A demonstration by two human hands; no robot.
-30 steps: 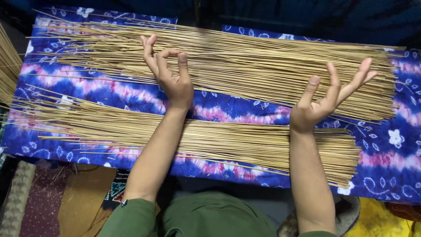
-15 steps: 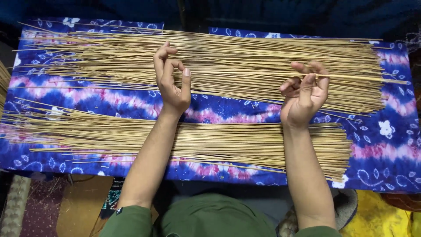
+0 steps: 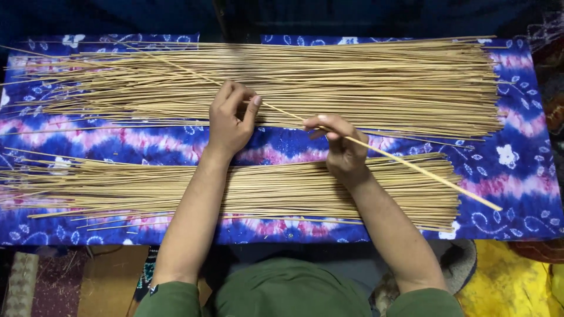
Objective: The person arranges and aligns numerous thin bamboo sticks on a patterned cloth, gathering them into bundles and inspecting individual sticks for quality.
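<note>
Two wide heaps of thin pale sticks lie on a blue and pink tie-dyed cloth (image 3: 517, 176): a far heap (image 3: 376, 82) and a near heap (image 3: 282, 191). One single long stick (image 3: 423, 173) runs slantwise from the upper left across both heaps to the lower right. My left hand (image 3: 230, 120) pinches this stick near its middle, fingers bent over the far heap's edge. A little to the right, my right hand (image 3: 342, 147) grips the same stick between thumb and fingers, above the gap between the heaps.
The cloth-covered surface ends just in front of my green-sleeved arms. Below it lie a patterned mat (image 3: 35, 282) at the left and a yellow cloth (image 3: 511, 287) at the right. Behind the far heap everything is dark.
Both hands were raised with fingers spread; they came down and inward, and now they hold one long stick slanting across the heaps.
</note>
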